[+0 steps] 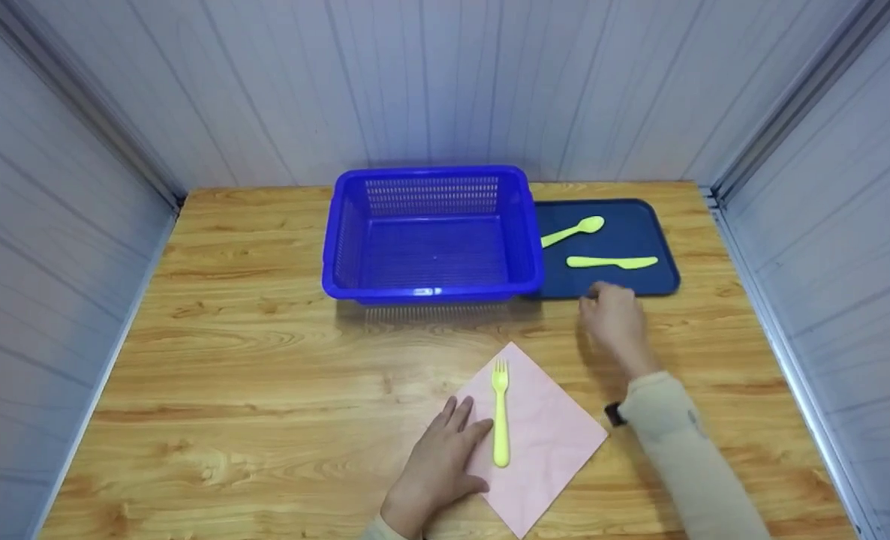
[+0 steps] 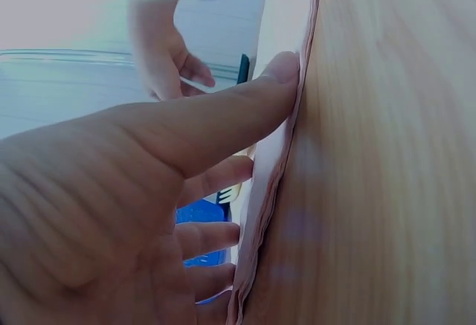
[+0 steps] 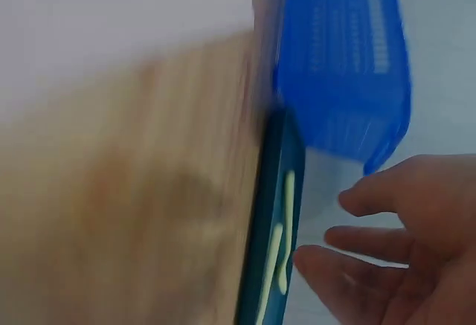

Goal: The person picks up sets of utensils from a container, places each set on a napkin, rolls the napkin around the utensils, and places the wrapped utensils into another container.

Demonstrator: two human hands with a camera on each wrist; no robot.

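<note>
A pink folded napkin lies cornerwise on the wooden table, and on it rests a yellow-green fork with its tines toward the back. My left hand rests with spread fingers on the napkin's left edge, beside the fork. The left wrist view shows its thumb on the napkin's layered edge. Near the front edge of a dark blue tray, my right hand hovers with nothing in it; the right wrist view shows its fingers apart. A yellow-green knife and spoon lie on the tray.
Left of the tray stands a blue plastic basket with slotted walls, overlapping the tray's left side and hiding the spoon's handle end. Pale panel walls enclose the table at the back and both sides.
</note>
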